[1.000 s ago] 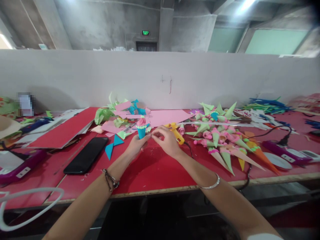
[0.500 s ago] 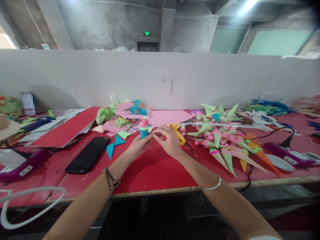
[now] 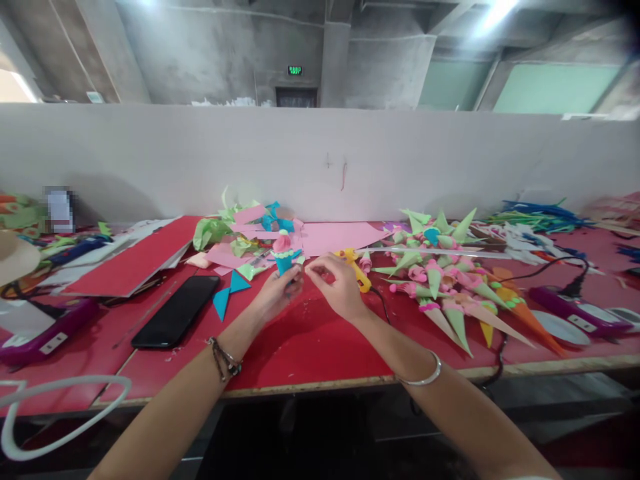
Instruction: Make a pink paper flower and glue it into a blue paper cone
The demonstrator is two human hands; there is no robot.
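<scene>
A small paper ice cream cone (image 3: 285,259), blue below with a pale green frill and a pink swirl on top, stands upright in my left hand (image 3: 276,293), whose fingers are wrapped round its lower part. Just to the right, my right hand (image 3: 336,283) is held with thumb and fingertips pinched together, apart from the cone. Whatever is in that pinch is too small to make out. Behind the right hand lies a yellow glue gun (image 3: 356,268). Blue paper triangles (image 3: 231,293) rest on the red table left of my left hand.
A black phone (image 3: 176,312) lies at the left, near red board sheets (image 3: 143,257). Many finished paper cones (image 3: 443,283) are heaped at the right. Paper scraps (image 3: 250,233) sit at the back. Purple power strips (image 3: 575,310) with cords flank the work area.
The cone has tilted slightly and shifted a little left in my left hand. My right hand's fingertips have drawn slightly away from it.
</scene>
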